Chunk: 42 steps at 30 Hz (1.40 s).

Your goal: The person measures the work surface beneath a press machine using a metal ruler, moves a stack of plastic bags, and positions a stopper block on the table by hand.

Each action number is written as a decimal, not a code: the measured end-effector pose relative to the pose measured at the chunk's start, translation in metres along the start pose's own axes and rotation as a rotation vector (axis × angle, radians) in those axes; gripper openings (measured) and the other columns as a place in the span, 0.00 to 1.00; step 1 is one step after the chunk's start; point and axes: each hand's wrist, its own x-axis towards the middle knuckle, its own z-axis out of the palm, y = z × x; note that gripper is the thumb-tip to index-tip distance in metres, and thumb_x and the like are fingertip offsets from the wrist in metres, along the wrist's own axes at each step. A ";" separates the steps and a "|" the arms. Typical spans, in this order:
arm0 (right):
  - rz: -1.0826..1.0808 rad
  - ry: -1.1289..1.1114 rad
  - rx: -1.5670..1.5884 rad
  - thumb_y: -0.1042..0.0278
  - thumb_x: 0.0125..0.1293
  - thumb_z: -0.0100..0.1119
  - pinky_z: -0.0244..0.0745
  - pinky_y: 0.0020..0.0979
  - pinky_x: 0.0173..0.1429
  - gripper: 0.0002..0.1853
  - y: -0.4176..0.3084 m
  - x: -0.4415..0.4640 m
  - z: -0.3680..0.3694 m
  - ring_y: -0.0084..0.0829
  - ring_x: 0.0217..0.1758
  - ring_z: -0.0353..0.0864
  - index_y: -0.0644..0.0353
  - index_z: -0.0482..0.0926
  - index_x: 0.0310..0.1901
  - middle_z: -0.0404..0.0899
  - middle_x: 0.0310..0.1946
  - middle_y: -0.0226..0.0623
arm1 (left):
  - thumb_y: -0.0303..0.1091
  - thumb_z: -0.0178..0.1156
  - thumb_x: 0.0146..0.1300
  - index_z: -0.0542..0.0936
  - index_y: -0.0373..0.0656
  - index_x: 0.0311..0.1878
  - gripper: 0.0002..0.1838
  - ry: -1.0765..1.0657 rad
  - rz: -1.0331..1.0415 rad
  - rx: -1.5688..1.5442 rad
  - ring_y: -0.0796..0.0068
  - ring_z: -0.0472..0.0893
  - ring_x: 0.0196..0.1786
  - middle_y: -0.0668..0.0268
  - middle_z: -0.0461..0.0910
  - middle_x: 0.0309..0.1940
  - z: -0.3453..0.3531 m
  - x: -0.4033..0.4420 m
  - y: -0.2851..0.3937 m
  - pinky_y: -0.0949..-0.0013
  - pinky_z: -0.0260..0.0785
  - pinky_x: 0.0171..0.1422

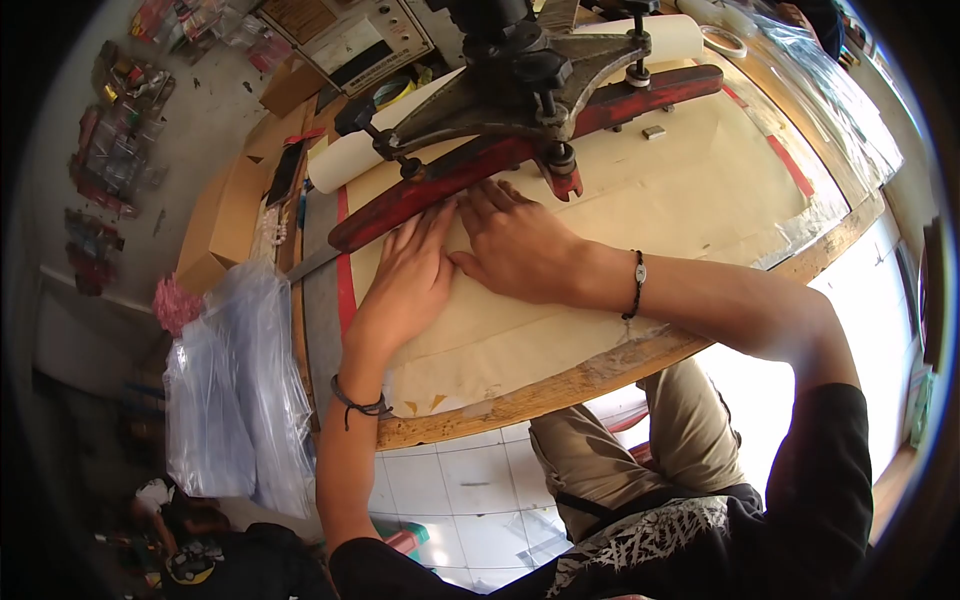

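A long red bar [400, 205] under a dark metal press frame [480, 90] crosses the wooden table. My left hand [415, 270] lies palm down on the yellowish sheet [690, 190], its fingers stretched toward the bar. Beside it, my right hand [515, 240] also rests flat, with its fingertips at the bar's near edge and partly hidden by it. The two hands nearly touch. Neither holds anything that I can see. Near the bar's middle, a small metal block [654, 132] sits on the sheet.
Clear plastic bags [240, 390] hang at the table's left edge, near a cardboard box [225, 220]. A pale roll [660, 40] lies behind the bar. Plastic sheets [830, 90] and a tape ring [724, 41] are at the back right. Another person [240, 550] is at the lower left.
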 end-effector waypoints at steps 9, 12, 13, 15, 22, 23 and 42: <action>0.006 0.006 0.019 0.51 0.72 0.52 0.64 0.47 0.75 0.35 0.000 0.001 0.001 0.60 0.68 0.71 0.84 0.69 0.61 0.71 0.62 0.69 | 0.29 0.48 0.69 0.59 0.32 0.75 0.32 0.031 0.047 0.009 0.55 0.59 0.77 0.49 0.63 0.74 0.002 -0.001 -0.005 0.51 0.50 0.79; -0.006 0.009 0.009 0.51 0.71 0.53 0.64 0.47 0.75 0.35 0.001 0.001 0.001 0.59 0.68 0.71 0.84 0.69 0.60 0.71 0.62 0.69 | 0.29 0.48 0.69 0.59 0.33 0.76 0.32 0.052 -0.006 0.009 0.54 0.60 0.77 0.51 0.62 0.75 0.004 -0.003 -0.005 0.51 0.50 0.79; -0.011 0.016 0.010 0.51 0.72 0.53 0.64 0.47 0.75 0.35 0.001 0.001 0.002 0.59 0.68 0.71 0.84 0.70 0.60 0.71 0.62 0.69 | 0.29 0.48 0.69 0.59 0.33 0.76 0.32 0.049 0.015 0.018 0.54 0.60 0.77 0.51 0.62 0.75 0.004 -0.003 -0.006 0.51 0.50 0.79; -0.014 0.018 0.013 0.51 0.72 0.52 0.64 0.47 0.75 0.34 0.001 0.001 0.001 0.59 0.68 0.71 0.84 0.70 0.60 0.71 0.62 0.70 | 0.30 0.48 0.69 0.59 0.34 0.76 0.32 0.042 0.059 0.038 0.53 0.60 0.77 0.51 0.62 0.75 0.004 -0.001 -0.008 0.51 0.50 0.79; 0.007 -0.065 0.027 0.47 0.75 0.45 0.60 0.49 0.77 0.37 0.002 0.002 0.001 0.62 0.73 0.65 0.83 0.67 0.64 0.65 0.66 0.75 | 0.29 0.48 0.69 0.60 0.35 0.76 0.31 0.047 0.049 0.066 0.53 0.61 0.77 0.49 0.63 0.74 0.003 -0.002 -0.005 0.51 0.54 0.78; 0.010 -0.056 0.027 0.47 0.75 0.45 0.60 0.48 0.77 0.37 0.001 0.001 0.000 0.62 0.73 0.65 0.83 0.67 0.64 0.65 0.66 0.75 | 0.29 0.48 0.69 0.60 0.35 0.76 0.31 0.050 0.051 0.072 0.53 0.61 0.77 0.49 0.63 0.74 0.002 -0.002 -0.004 0.51 0.54 0.78; -0.019 0.048 0.013 0.50 0.73 0.51 0.64 0.47 0.75 0.35 0.003 -0.001 0.004 0.60 0.69 0.70 0.84 0.70 0.60 0.72 0.61 0.70 | 0.26 0.49 0.68 0.65 0.35 0.73 0.29 0.055 0.095 0.118 0.52 0.63 0.76 0.49 0.65 0.73 -0.002 -0.002 -0.005 0.55 0.55 0.79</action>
